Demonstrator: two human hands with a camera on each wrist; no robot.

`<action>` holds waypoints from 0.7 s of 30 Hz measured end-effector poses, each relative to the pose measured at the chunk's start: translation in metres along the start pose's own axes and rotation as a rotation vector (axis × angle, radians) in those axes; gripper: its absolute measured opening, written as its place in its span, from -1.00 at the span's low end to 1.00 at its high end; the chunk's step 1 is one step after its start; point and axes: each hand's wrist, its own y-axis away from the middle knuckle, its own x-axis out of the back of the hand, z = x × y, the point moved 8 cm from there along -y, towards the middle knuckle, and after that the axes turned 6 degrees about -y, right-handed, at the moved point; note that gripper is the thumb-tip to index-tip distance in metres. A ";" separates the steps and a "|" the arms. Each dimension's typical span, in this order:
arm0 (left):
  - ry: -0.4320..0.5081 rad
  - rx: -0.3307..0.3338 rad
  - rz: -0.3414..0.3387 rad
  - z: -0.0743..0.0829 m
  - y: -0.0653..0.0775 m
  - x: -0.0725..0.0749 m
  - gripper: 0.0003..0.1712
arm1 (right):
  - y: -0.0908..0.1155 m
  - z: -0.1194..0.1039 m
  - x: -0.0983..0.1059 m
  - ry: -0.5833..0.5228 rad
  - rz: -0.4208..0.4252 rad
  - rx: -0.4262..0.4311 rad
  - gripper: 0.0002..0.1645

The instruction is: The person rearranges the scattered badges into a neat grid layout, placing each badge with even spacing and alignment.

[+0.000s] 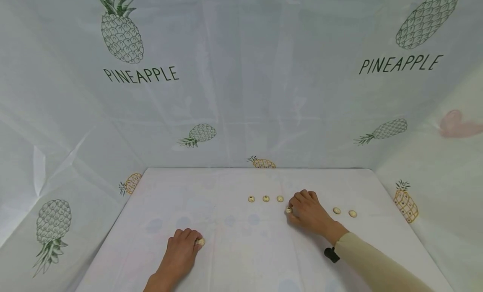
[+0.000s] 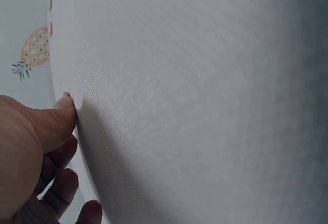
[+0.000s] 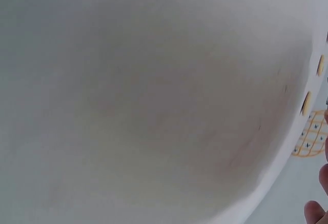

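My left hand pinches a small round cream disc at the near left of the white table. Only the tip of that disc shows past the thumb in the left wrist view. Farther back on the right, my right hand pinches another cream disc between thumb and fingers. Just beyond it lies a row of three similar discs, the nearest disc being left of the fingertips. The marks on the discs are too small to read. In the right wrist view, only fingertips show at the edge.
Right of my right hand lie two more discs, one disc beside the other disc. A white cloth printed with pineapples rises behind the table and along both sides. A black device sits at my right wrist.
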 end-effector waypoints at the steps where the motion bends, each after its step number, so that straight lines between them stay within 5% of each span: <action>1: -0.001 0.002 -0.002 0.000 0.000 0.000 -0.79 | -0.002 -0.002 -0.002 0.000 -0.006 0.003 -0.79; 21: 0.001 0.004 -0.024 0.000 0.001 0.001 -0.77 | -0.012 -0.006 -0.026 -0.017 -0.076 -0.029 -0.84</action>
